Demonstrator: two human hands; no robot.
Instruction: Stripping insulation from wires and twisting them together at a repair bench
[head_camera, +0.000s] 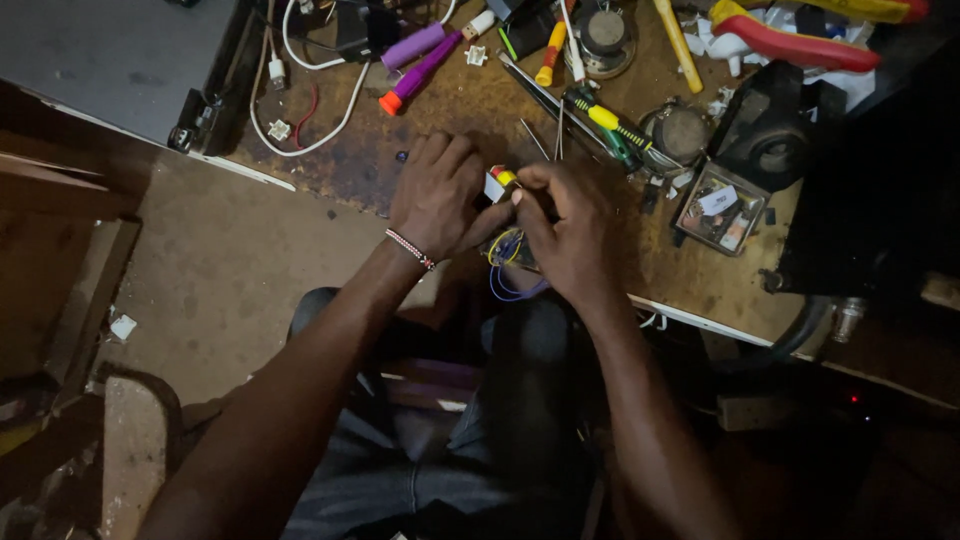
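Observation:
My left hand and my right hand meet at the near edge of a stained wooden workbench. Together they grip a small electronic part with white, red and yellow on it. Blue and yellow wires hang in loops below it, between my hands. Most of the part is hidden by my fingers. A beaded bracelet sits on my left wrist.
Tools crowd the bench: purple screwdrivers, a green-yellow screwdriver, an orange-handled one, red pliers, a white cable, round speaker parts, a small circuit module. Dirt floor lies at left.

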